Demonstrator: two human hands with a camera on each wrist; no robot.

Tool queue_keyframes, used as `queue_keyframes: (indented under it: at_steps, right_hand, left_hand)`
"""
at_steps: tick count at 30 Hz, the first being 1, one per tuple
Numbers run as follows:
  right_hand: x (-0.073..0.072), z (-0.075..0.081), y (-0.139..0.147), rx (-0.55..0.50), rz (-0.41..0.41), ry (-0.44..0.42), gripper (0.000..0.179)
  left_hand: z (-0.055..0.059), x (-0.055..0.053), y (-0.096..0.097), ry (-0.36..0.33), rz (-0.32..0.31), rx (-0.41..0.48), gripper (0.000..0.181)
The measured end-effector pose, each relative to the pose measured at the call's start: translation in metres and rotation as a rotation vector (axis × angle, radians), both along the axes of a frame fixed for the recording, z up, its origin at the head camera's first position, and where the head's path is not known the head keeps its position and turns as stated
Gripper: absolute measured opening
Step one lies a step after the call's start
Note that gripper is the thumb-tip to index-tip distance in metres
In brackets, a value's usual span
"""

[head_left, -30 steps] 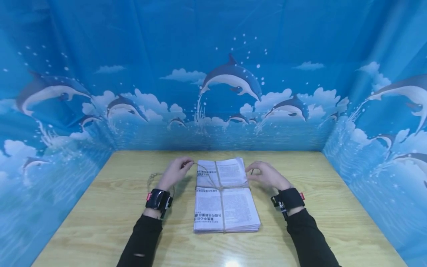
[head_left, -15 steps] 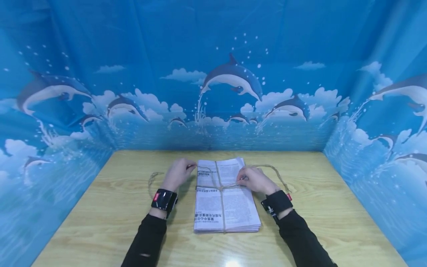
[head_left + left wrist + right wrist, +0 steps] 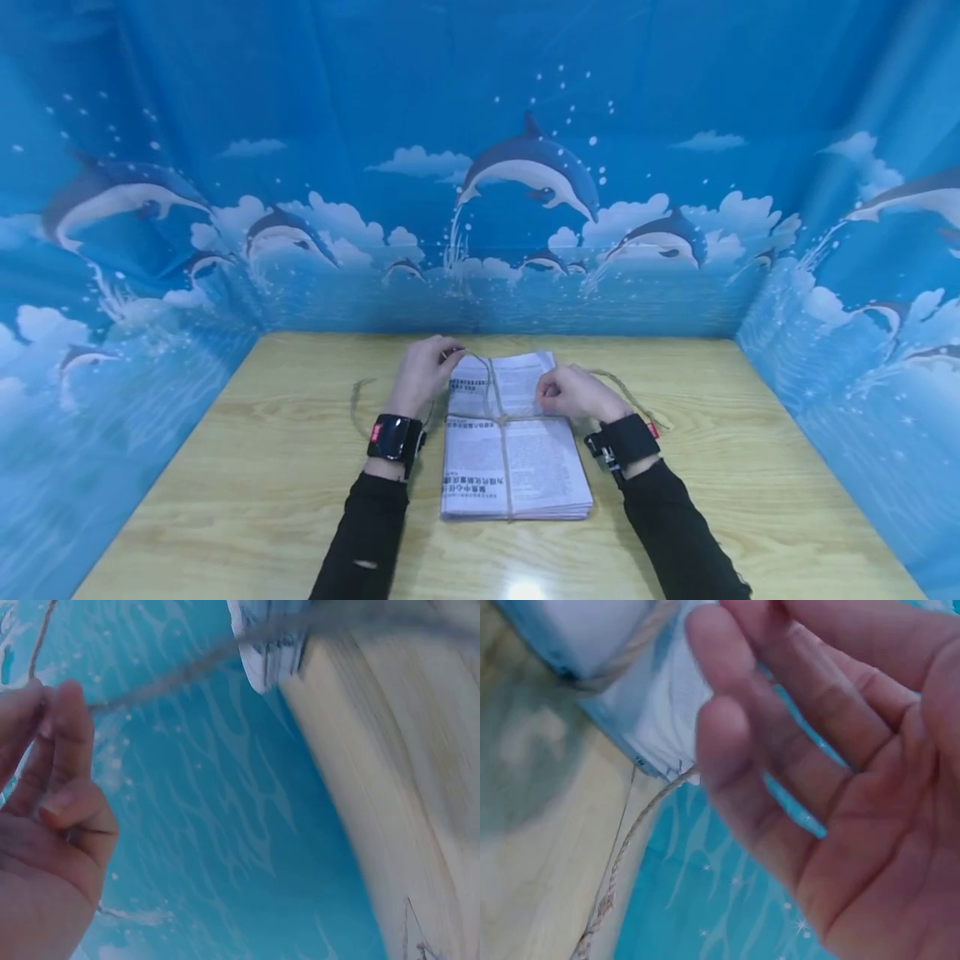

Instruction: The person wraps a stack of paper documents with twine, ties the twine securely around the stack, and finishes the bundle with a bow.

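Observation:
A stack of folded newspapers (image 3: 477,462) lies on the table, with twine (image 3: 506,467) crossed over it lengthwise and crosswise. The crossing sits near the middle of the top sheet. Beyond the stack's left far corner, my left hand (image 3: 425,375) pinches a raised strand that runs to the crossing; the left wrist view shows this twine (image 3: 180,673) leaving the fingertips. My right hand (image 3: 576,393) is over the stack's right side, fingers curled, pinching the other strand low over the paper. Its index and thumb tips fall outside the right wrist view, where a twine tail (image 3: 641,825) trails past the fingers.
One loose twine end (image 3: 356,400) lies left of my left wrist, another (image 3: 630,396) behind my right hand. The wood-grain table (image 3: 247,500) is bounded at the back and sides by a blue dolphin-print curtain (image 3: 345,292).
My left hand has moved right and away from me, drawing its strand up toward the far edge. The right hand has come in from beside the stack to over it, its tail trailing right.

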State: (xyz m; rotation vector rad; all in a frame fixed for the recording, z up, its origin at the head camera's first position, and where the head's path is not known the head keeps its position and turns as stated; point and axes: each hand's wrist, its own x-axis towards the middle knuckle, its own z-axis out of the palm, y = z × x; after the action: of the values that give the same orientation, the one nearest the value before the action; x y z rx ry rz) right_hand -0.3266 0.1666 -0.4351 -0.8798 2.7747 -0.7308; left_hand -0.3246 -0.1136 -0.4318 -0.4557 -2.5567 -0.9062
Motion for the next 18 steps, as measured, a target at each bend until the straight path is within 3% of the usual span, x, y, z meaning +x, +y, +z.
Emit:
queue_keyframes:
  at_steps: [5, 9, 13, 18]
  right_hand:
    - [-0.003, 0.003, -0.008, -0.075, 0.027, -0.036, 0.003]
    - [-0.001, 0.0, -0.017, -0.111, 0.021, -0.095, 0.003]
    - [0.001, -0.008, -0.023, -0.087, 0.058, -0.123, 0.013]
    - [-0.001, -0.008, -0.015, -0.119, 0.074, -0.12, 0.021]
  left_hand:
    - [0.001, 0.002, 0.007, -0.117, -0.029, 0.145, 0.016]
    - [0.0, 0.002, 0.01, -0.167, -0.065, 0.249, 0.015]
    - [-0.004, 0.002, 0.014, -0.178, -0.092, 0.225, 0.012]
    - [-0.01, 0.002, 0.015, -0.154, -0.072, 0.162, 0.009]
